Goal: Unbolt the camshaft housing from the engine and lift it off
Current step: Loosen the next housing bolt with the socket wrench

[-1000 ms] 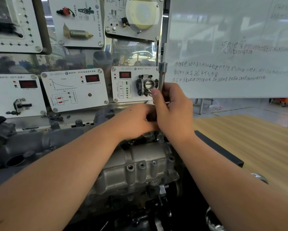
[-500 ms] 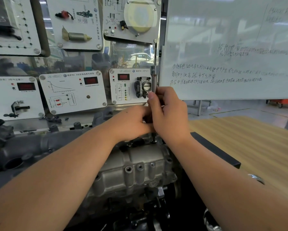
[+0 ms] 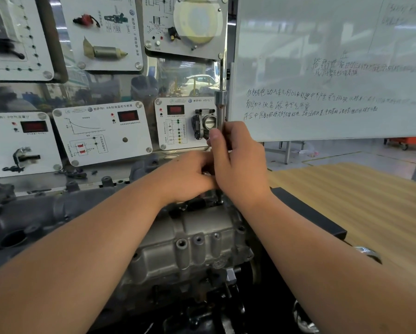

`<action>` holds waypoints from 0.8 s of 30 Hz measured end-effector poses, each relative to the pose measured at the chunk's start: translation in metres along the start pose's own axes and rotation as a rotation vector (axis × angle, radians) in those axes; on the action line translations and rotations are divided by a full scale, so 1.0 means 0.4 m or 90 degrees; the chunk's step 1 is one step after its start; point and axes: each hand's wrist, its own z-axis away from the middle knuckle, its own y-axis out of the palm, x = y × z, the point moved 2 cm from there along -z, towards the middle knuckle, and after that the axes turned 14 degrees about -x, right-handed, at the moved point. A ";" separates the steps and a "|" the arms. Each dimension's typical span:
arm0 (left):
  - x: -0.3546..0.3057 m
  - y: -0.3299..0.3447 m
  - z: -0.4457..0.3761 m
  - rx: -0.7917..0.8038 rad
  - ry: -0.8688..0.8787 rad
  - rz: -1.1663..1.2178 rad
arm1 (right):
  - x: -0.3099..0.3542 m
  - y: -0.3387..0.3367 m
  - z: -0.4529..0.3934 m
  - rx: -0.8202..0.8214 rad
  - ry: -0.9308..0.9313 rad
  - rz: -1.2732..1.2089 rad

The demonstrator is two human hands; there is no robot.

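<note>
Shifted a little left against the whiteboard (image 3: 322,68) edge since half a second ago, with the tool (image 3: 220,109) now standing just in front of the throttle panel (image 3: 185,121); otherwise unchanged, both hands clustered at the same spot. Unbolting in hand, judging by the grip: right hand (image 3: 240,162) wrapped round the upright tool shaft, thumb laid up along it, socket head standing above the fist. Left hand (image 3: 187,177) curled in just left of the right, fingers hidden behind it, so cannot tell whether gripping the lower shaft or only steadying. Tool tip dropping to a bolt (image 3: 219,201) at the far end of the housing (image 3: 192,239), directly below the right hand. Housing seated on the engine (image 3: 28,220), not lifted, its near-side bolt bosses in a row and facing the camera, well below the hands. Wooden table (image 3: 346,201) right of the housing, training panels behind it. Next move, as a guess: keep the shaft square over the bolt while turning, press down enough to stop the bit camming out, spin until the bolt runs free, then pick it out and step to the next bolt. Cannot tell how many bolts remain, since both forearms cover much of the housing's top. Lifting off only after every bolt is out.
</note>
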 end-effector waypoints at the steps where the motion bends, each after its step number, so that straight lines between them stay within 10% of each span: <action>1: 0.005 0.000 0.000 0.004 -0.002 0.007 | 0.002 0.002 0.001 0.008 -0.006 0.005; 24: 0.000 0.004 0.008 -0.025 0.016 -0.051 | -0.008 0.006 -0.006 0.015 0.027 -0.003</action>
